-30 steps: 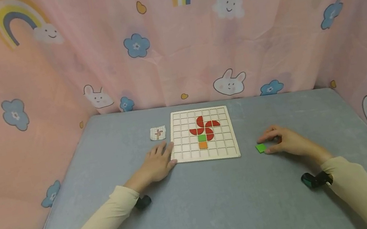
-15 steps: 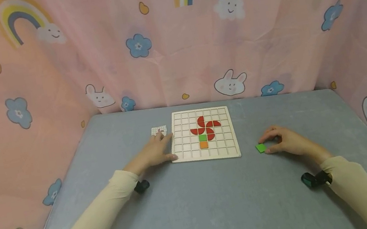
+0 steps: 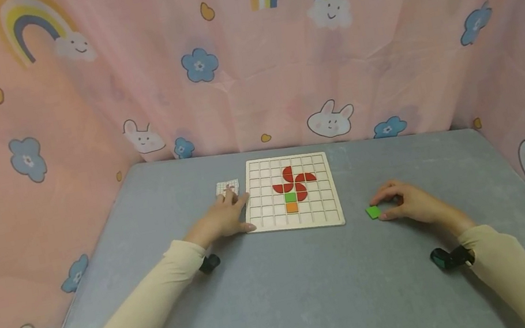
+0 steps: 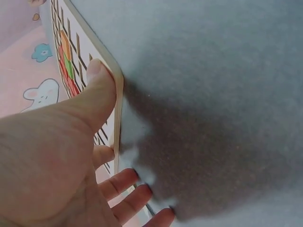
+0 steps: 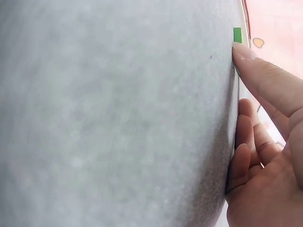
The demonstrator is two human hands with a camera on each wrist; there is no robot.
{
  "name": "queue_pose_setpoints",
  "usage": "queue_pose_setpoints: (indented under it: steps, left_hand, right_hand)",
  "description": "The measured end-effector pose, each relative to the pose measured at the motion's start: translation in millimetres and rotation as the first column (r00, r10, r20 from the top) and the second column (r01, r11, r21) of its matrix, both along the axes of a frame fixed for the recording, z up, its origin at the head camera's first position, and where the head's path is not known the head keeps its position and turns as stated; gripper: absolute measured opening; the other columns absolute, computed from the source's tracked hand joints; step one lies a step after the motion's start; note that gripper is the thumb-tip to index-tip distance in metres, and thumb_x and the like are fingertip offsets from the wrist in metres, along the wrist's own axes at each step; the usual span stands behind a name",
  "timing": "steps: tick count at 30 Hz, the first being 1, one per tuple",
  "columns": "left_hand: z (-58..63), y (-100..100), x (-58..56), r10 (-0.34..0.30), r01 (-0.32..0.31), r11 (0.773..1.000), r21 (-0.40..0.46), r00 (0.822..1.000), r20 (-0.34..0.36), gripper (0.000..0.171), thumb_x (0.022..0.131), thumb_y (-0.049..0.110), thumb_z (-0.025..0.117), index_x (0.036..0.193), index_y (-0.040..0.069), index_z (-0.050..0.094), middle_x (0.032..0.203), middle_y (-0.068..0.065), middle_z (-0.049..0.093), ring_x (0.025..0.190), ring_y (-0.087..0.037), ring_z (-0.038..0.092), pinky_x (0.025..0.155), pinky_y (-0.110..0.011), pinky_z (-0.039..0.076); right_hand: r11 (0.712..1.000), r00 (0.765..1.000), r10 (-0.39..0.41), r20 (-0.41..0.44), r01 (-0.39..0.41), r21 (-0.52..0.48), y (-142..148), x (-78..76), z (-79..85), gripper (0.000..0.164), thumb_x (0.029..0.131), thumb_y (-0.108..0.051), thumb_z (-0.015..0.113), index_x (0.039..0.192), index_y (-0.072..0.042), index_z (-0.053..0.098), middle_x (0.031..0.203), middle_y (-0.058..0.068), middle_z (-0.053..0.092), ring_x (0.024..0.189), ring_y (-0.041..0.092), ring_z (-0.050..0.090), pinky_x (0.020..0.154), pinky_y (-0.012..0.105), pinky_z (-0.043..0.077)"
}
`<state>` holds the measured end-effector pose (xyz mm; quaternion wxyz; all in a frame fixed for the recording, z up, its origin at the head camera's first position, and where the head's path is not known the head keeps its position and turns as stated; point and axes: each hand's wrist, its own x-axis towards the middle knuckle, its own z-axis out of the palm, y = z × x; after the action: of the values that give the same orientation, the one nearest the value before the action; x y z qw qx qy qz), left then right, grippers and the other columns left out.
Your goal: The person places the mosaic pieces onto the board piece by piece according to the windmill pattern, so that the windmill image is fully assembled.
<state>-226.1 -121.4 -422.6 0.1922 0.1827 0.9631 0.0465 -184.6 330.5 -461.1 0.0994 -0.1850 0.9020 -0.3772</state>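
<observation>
A pale square board (image 3: 258, 188) with a grid of recesses lies on the table. Several red quarter-round tiles (image 3: 288, 174) form a pinwheel on it, with a green tile (image 3: 290, 198) and an orange tile (image 3: 292, 207) below. My left hand (image 3: 219, 219) is at the board's left side, its fingers spread. In the left wrist view its thumb (image 4: 102, 90) rests on the board's near corner. My right hand (image 3: 409, 204), right of the board, pinches a loose green square tile (image 3: 373, 212) between thumb and forefinger, at table level. Its other fingers rest loosely curled on the table.
A small pattern card (image 3: 227, 185) lies left of the board, partly covered by my left fingers. The grey table (image 3: 305, 285) ends at a pink patterned curtain (image 3: 248, 84) behind and at both sides.
My left hand has moved up along the board's left edge, and its fingers now overlap the card. The right hand and its green tile have stayed in place.
</observation>
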Motion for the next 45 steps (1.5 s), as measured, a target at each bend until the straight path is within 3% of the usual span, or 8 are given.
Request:
queue_pose_setpoints:
  steps: [4,12,24,33,36,40,43,45]
  left_hand:
    - [-0.3,1,1.6,0.009,-0.009,1.0,-0.003,1.0,0.029,0.091,0.101,0.049,0.069,0.17,0.011,0.023,0.169,-0.028,0.021,0.152,-0.047,0.027,0.12,-0.06,0.036]
    - [-2.6,-1,0.6,0.008,-0.01,0.999,0.034,0.998,0.064,0.091,0.103,0.048,0.067,0.171,0.01,0.02,0.173,-0.029,0.015,0.16,-0.049,0.017,0.124,-0.064,0.027]
    - [-16.5,-3,-10.8,0.014,-0.008,0.999,-0.044,0.991,0.136,0.095,0.106,0.055,0.057,0.172,0.014,0.003,0.176,-0.025,-0.003,0.163,-0.044,0.002,0.127,-0.064,0.021]
    - [-25.7,-4,-18.9,0.025,-0.015,0.998,-0.069,0.987,0.159,0.098,0.104,0.06,0.056,0.172,0.02,-0.002,0.177,-0.021,-0.007,0.164,-0.042,-0.001,0.127,-0.063,0.02]
    - [-24.4,-4,-17.3,0.029,-0.019,0.998,-0.067,0.987,0.155,0.097,0.104,0.059,0.057,0.172,0.02,-0.001,0.177,-0.021,-0.006,0.164,-0.041,-0.001,0.127,-0.063,0.019]
    - [-12.2,-2,-9.8,0.028,-0.02,0.999,-0.049,0.988,0.154,0.094,0.106,0.054,0.058,0.173,0.017,0.003,0.177,-0.023,-0.003,0.164,-0.043,0.001,0.128,-0.062,0.019]
    - [-11.3,-2,-9.3,0.022,-0.014,0.998,-0.054,0.987,0.157,0.094,0.106,0.055,0.057,0.173,0.017,0.002,0.177,-0.023,-0.004,0.164,-0.043,0.001,0.128,-0.062,0.019]
    - [-17.8,-3,-13.4,0.023,-0.013,0.998,-0.066,0.987,0.161,0.095,0.106,0.057,0.056,0.172,0.019,-0.001,0.177,-0.022,-0.006,0.164,-0.042,0.0,0.128,-0.062,0.018]
  right_hand:
    - [1.0,1.0,-0.008,0.002,0.008,0.006,0,0.3,-0.9,0.03,0.089,-0.015,0.087,0.118,-0.009,0.08,0.125,0.012,0.064,0.114,0.02,0.054,0.092,0.023,0.045]
    - [1.0,1.0,-0.006,0.013,0.006,-0.019,1,-0.2,-2.5,0.03,0.09,-0.013,0.087,0.118,-0.007,0.079,0.125,0.012,0.063,0.112,0.018,0.053,0.09,0.023,0.044]
    - [1.0,1.0,-0.022,0.0,0.022,-0.004,0,-0.3,-2.2,0.027,0.09,-0.014,0.087,0.114,-0.008,0.08,0.123,0.012,0.064,0.113,0.019,0.054,0.093,0.02,0.042]
    - [0.999,0.999,-0.04,0.001,0.04,0.02,0,-0.7,-2.7,0.024,0.09,-0.018,0.087,0.113,-0.011,0.081,0.122,0.011,0.064,0.112,0.02,0.055,0.093,0.022,0.043]
    - [0.999,0.999,-0.046,-0.002,0.046,0.02,-1,-1.1,-1.9,0.024,0.09,-0.018,0.087,0.112,-0.01,0.082,0.122,0.011,0.065,0.111,0.021,0.056,0.092,0.024,0.044]
    - [0.998,0.998,-0.057,-0.033,0.057,0.02,-5,-1.1,0.5,0.024,0.09,-0.017,0.087,0.111,-0.008,0.082,0.118,0.011,0.068,0.106,0.02,0.058,0.086,0.025,0.046]
    - [0.997,0.996,-0.071,-0.049,0.073,0.03,-7,-0.8,2.8,0.024,0.089,-0.017,0.087,0.111,-0.007,0.082,0.115,0.011,0.069,0.101,0.019,0.059,0.081,0.025,0.046]
    - [0.996,0.996,-0.082,-0.045,0.084,0.038,-8,-1.0,4.0,0.025,0.09,-0.017,0.087,0.111,-0.006,0.082,0.114,0.011,0.07,0.099,0.019,0.058,0.079,0.026,0.046]
